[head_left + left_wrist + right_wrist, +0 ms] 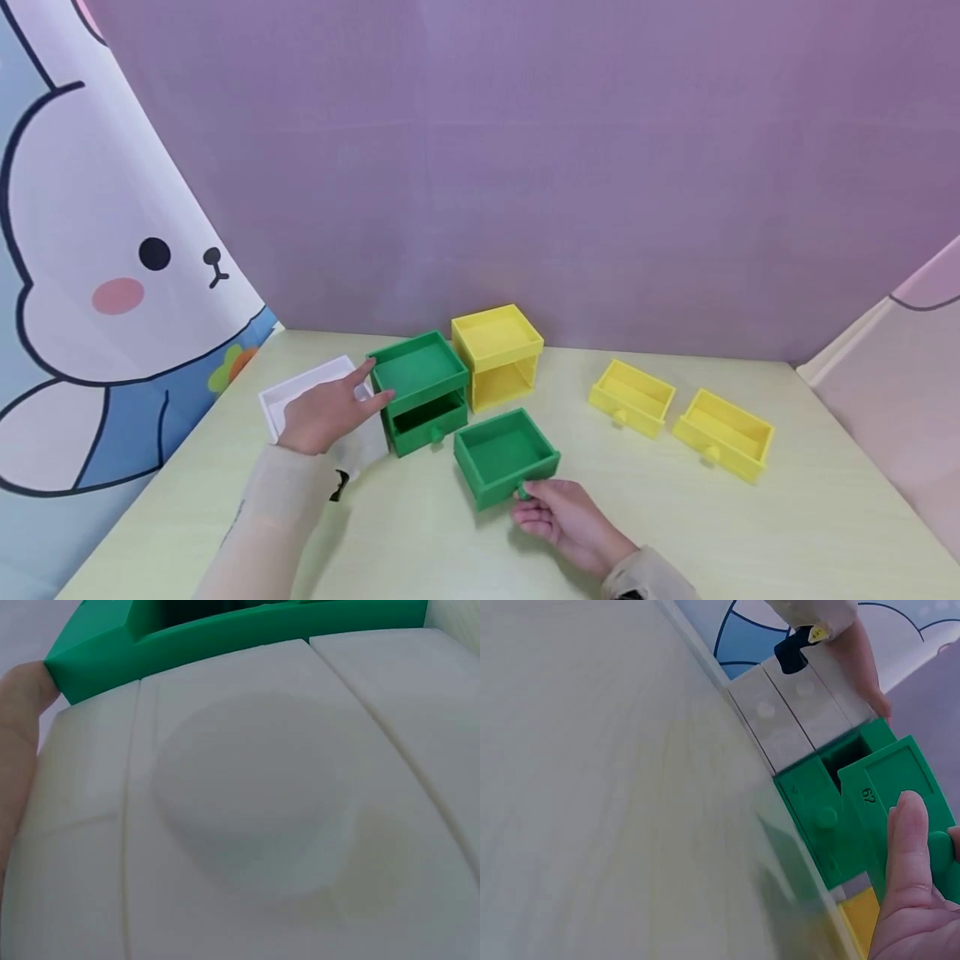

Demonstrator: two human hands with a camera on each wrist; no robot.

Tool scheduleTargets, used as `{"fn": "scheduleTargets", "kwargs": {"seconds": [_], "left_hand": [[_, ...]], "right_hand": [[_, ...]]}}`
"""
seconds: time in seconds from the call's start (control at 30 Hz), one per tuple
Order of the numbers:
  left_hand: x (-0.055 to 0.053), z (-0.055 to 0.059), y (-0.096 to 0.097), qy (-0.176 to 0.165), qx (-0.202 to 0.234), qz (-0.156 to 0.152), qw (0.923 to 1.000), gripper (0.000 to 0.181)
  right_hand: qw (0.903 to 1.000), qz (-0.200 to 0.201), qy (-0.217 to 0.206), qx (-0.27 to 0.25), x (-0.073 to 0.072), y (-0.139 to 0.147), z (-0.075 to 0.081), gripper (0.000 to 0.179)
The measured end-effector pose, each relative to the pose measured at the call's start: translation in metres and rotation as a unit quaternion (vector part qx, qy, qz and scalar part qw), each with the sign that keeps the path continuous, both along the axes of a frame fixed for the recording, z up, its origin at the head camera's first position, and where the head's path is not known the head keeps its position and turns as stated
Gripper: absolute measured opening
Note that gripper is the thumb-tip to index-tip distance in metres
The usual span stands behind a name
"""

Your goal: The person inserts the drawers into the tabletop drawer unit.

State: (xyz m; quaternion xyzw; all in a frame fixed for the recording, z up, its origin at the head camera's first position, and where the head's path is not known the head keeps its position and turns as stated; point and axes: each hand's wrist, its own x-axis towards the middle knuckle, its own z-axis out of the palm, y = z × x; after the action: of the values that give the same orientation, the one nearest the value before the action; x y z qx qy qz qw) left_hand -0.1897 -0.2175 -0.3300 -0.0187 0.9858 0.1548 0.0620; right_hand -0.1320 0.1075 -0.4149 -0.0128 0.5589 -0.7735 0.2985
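My right hand [573, 521] pinches the knob of a green drawer [504, 457], which is tilted above the tabletop in front of the green cabinet [416, 371]. In the right wrist view this drawer [889, 784] carries a dark mark, and the thumb lies along its front. The cabinet has an uncovered upper slot and a second drawer [431, 425] in its lower one. My left hand [322, 412] reaches over a white cabinet [303, 387], its extended fingers touching the green cabinet's left edge. A fingertip meets a green corner in the left wrist view.
A yellow cabinet [498, 342] with an open front stands right of the green one, close to the purple backdrop [525, 167]. Two yellow drawers [633, 398] [723, 435] lie apart on the right of the table [420, 542].
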Motion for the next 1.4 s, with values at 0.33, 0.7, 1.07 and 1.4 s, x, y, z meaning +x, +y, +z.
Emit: {"fn": "scheduleTargets", "kwargs": {"seconds": [0.33, 0.7, 1.07, 1.4], "left_hand": [[-0.005, -0.004, 0.001, -0.001, 0.0, -0.003, 1.0, 0.082], [-0.007, -0.004, -0.001, 0.005, -0.002, -0.015, 0.9999, 0.08], [-0.008, -0.001, -0.003, -0.007, 0.001, -0.017, 0.9998, 0.08], [-0.008, 0.0, -0.004, -0.012, 0.002, -0.018, 0.9997, 0.083]], "right_hand": [[0.9998, -0.002, 0.019, -0.003, -0.015, -0.045, 0.0, 0.017], [0.9996, -0.017, 0.022, -0.008, -0.024, -0.073, 0.002, 0.014], [0.9991, -0.037, 0.02, -0.01, -0.026, -0.083, 0.005, 0.013], [0.9991, -0.037, 0.022, -0.005, -0.027, -0.087, 0.008, 0.013]]}}
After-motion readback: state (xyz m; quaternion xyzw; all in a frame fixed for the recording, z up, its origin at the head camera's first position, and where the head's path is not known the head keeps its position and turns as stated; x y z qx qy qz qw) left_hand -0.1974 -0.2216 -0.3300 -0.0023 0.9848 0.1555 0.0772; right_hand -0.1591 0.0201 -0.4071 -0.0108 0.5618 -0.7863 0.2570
